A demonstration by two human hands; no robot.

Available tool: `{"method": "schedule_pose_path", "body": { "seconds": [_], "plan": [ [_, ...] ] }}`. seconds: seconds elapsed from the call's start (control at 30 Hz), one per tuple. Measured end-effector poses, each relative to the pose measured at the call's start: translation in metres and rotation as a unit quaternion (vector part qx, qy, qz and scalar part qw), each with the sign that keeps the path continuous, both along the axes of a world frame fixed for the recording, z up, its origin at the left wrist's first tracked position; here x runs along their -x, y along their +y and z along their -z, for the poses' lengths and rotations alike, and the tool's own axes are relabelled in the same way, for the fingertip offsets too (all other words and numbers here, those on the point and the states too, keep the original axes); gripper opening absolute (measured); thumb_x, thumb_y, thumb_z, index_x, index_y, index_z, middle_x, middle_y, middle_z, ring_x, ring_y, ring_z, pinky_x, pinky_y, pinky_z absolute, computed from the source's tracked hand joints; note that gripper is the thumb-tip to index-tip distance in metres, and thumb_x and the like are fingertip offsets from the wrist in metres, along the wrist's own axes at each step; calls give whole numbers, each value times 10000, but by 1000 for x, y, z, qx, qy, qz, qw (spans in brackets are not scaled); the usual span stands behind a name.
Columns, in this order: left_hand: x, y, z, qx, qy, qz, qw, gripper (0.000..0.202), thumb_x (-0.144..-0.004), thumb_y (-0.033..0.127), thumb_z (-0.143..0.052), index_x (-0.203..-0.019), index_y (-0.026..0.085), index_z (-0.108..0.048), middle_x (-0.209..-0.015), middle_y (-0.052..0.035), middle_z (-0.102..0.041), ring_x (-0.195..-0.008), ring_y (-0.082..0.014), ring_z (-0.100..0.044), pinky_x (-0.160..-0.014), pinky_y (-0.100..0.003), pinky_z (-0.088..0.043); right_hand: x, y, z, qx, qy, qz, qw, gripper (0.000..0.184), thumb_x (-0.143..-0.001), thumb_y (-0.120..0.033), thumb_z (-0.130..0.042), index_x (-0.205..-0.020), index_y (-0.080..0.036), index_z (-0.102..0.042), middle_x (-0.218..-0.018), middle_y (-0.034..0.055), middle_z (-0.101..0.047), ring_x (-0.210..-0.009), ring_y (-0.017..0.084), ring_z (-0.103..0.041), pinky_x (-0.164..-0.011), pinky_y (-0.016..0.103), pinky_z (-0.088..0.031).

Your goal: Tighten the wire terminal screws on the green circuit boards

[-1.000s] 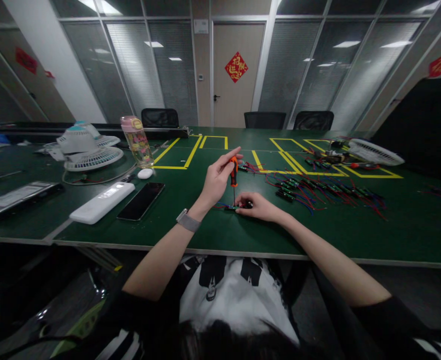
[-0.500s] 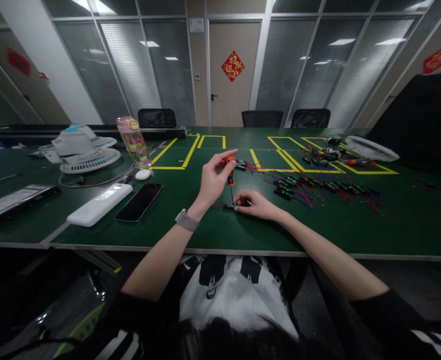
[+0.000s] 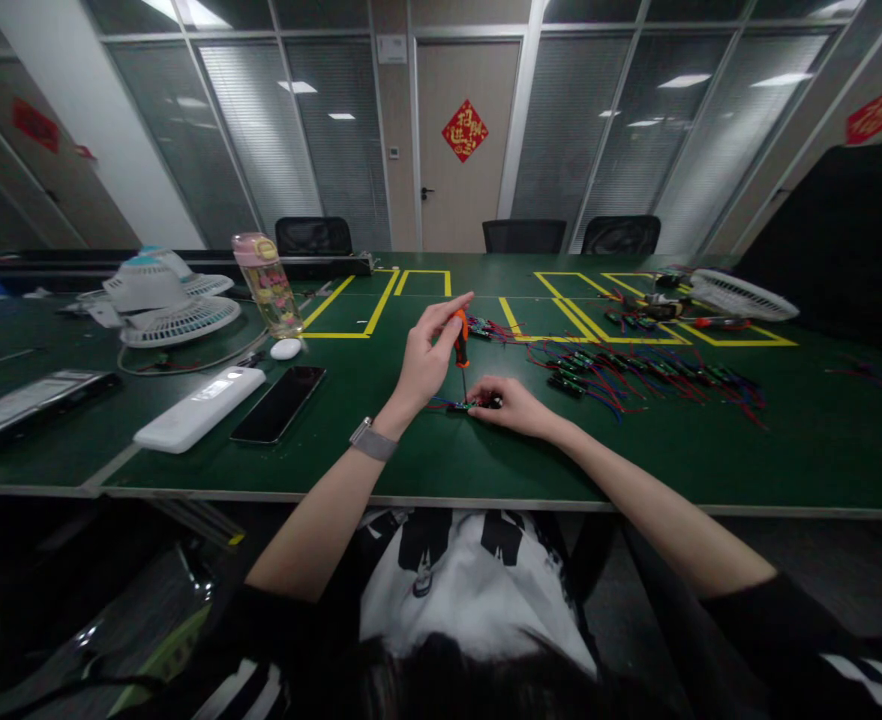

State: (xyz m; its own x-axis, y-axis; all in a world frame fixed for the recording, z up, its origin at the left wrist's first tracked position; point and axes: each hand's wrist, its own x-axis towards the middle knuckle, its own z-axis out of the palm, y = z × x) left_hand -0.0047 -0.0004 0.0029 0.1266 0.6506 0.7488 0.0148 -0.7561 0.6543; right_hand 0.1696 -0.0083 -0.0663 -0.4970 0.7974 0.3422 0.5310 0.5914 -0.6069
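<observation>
My left hand (image 3: pixel 424 360) is closed around the orange-and-black handle of a small screwdriver (image 3: pixel 460 348), held upright with its tip down on a small green circuit board (image 3: pixel 462 405) with red and blue wires. My right hand (image 3: pixel 512 405) lies on the green table (image 3: pixel 411 450), its fingers pinching that board to keep it still. A watch sits on my left wrist.
Several more wired boards (image 3: pixel 636 375) lie spread to the right, beyond them a white fan grille (image 3: pixel 745 297). To the left are a dark phone (image 3: pixel 279 402), a white power bank (image 3: pixel 199 408), a white mouse (image 3: pixel 286 348), a pink-capped bottle (image 3: pixel 265 283) and fan parts (image 3: pixel 167 305).
The hands stay on the board and screwdriver; my left fingers shift slightly round the handle, as in turning it. The view has dipped a little.
</observation>
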Motion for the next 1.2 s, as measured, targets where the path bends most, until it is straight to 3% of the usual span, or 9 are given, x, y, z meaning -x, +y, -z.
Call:
{"method": "schedule_pose_path", "body": {
  "seconds": [0.1,0.2,0.3,0.47,0.63,0.8,0.97,1.13,1.2],
  "plan": [
    [-1,1,1,37,-4,77,996,336,-913,182,-467,-1219,249,-587,-1135,-57,-656,-934,-137,-645,-846,-289,-508,-1,1,1,-15,-3,-1,1000,136,-777,-225,-643,-879,-145,-683,-787,34,-608,-731,147,-559,-672,260,-434],
    [-1,1,1,30,-14,31,999,325,-850,197,-587,-1172,235,-616,-1060,-45,-670,-865,-126,-643,-820,-269,-515,-1,2,1,-21,-3,6,1000,140,-776,-230,-652,-880,-146,-695,-794,41,-618,-733,149,-562,-671,261,-436],
    [0,2,1,6,-7,-29,1000,273,-848,214,-598,-1115,236,-652,-1079,-44,-654,-924,-132,-619,-836,-260,-504,-1,3,2,-20,-2,18,1000,147,-774,-231,-658,-881,-141,-702,-787,42,-622,-715,145,-558,-656,258,-433],
    [1,4,1,29,2,44,999,324,-897,170,-499,-1191,246,-611,-1106,-49,-662,-957,-135,-627,-873,-287,-500,-1,5,4,-10,6,26,1000,159,-774,-235,-661,-894,-140,-704,-802,43,-631,-718,143,-569,-664,258,-439],
    [1,3,1,5,0,-28,1000,283,-856,235,-591,-1131,235,-654,-1144,-63,-627,-1006,-153,-596,-891,-292,-488,-2,6,5,-6,11,20,1000,163,-772,-246,-662,-893,-145,-704,-804,43,-631,-710,141,-569,-656,257,-444],
    [2,4,0,29,7,62,998,332,-902,176,-483,-1203,242,-607,-1133,-49,-657,-1051,-154,-605,-958,-325,-461,-2,6,5,-6,11,19,1000,167,-772,-255,-661,-891,-146,-702,-803,41,-631,-709,142,-570,-655,260,-447],
    [2,4,1,23,-3,1,1000,284,-828,230,-622,-1110,237,-661,-1127,-58,-637,-996,-159,-605,-884,-300,-494,-2,6,4,-3,12,20,1000,159,-772,-254,-661,-885,-150,-704,-796,36,-629,-699,138,-567,-651,258,-448],
    [2,4,0,35,-7,75,997,311,-914,206,-478,-1190,254,-614,-1108,-48,-670,-1002,-150,-625,-902,-319,-487,-2,5,4,-10,9,21,1000,160,-771,-247,-663,-886,-145,-706,-788,38,-622,-701,140,-570,-661,264,-452],
    [1,3,0,35,-9,54,998,291,-878,231,-557,-1158,244,-634,-1065,-47,-675,-926,-140,-635,-844,-288,-502,-2,5,5,-12,14,23,1000,157,-769,-248,-666,-886,-152,-706,-792,36,-623,-712,142,-578,-669,265,-455]
  ]
}}
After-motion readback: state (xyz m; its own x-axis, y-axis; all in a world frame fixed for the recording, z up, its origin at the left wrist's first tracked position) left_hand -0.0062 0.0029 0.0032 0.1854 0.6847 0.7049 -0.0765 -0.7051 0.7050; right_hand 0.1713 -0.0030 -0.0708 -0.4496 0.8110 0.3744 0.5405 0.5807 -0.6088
